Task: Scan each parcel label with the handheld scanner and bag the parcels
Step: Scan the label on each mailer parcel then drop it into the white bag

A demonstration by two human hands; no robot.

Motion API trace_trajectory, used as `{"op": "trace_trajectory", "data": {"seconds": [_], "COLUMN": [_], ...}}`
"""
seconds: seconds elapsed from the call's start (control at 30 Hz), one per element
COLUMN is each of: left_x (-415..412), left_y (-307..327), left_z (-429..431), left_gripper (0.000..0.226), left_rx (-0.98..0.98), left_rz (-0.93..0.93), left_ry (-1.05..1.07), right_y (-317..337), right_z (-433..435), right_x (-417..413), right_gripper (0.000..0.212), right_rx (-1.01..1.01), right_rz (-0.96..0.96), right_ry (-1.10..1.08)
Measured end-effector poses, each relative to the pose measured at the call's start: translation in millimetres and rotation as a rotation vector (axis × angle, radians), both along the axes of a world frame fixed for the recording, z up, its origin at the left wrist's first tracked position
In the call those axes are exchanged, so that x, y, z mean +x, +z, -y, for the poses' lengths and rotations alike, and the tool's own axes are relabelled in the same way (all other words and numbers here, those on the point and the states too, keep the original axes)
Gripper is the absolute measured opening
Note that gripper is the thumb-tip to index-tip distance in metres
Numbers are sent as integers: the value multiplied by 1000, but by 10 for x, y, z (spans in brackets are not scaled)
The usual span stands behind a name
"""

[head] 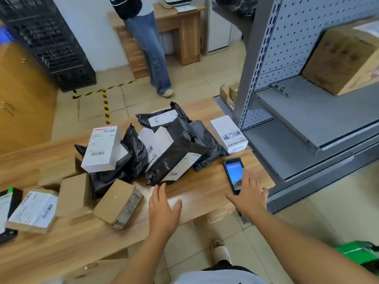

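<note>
At the desk (61,253)'s front edge the left hand (164,203) hovers flat, fingers straight and close together, holding nothing. The right hand (249,194), fingers spread apart, covers the near end of the scanner (232,173), which lies screen-up by the right edge. Beyond them a cardboard box (118,203) and labelled black bags (176,148) crowd the middle, and a white box (228,133) sits near the far right corner.

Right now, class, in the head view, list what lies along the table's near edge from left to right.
Labelled cardboard parcel, brown box, left hand, handheld scanner.
</note>
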State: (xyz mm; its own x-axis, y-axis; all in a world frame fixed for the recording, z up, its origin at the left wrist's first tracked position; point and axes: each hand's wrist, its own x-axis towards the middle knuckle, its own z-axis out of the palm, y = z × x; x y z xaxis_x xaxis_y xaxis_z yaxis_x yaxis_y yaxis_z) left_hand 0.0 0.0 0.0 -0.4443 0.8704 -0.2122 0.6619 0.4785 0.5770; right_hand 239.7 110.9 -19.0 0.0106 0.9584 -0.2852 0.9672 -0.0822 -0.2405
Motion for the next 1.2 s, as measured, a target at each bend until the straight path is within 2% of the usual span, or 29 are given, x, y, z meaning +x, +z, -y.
{"op": "trace_trajectory", "data": {"seconds": [0.23, 0.4, 0.53, 0.67, 0.77, 0.87, 1.0, 1.1, 1.2], "left_x": [44, 62, -16, -166, -296, -363, -354, -363, -403], "left_y": [-87, -86, 45, 370, 610, 757, 734, 685, 677], "left_z": [-170, -106, -193, -473, -724, -984, -1284, -1431, -1486], "left_gripper": [53, 53, 56, 74, 97, 104, 96, 74, 68], "left_rx": [9, -3, 118, 195, 97, 14, -20, 21, 50], "left_rz": [115, 103, 149, 154, 121, 0, -80, -68, -31], "left_ry": [386, 483, 542, 357, 126, -31, -125, -132, -135], "right_y": [-213, -267, -280, -264, -255, -156, 92, 272, 401], "right_z": [-529, -748, -825, -849, -850, -813, -699, -603, -523], "right_x": [115, 8, -63, -31, 38, 156, 324, 415, 481], "right_gripper": [114, 115, 103, 95, 98, 93, 76, 61, 60], "right_rx": [-172, -225, -239, -220, -235, -275, -286, -297, -306], "right_rz": [-79, -114, -54, -25, -75, -226, -406, -585, -757], "right_ry": [-90, -105, -145, -129, -121, -144, -146, -170, -193]}}
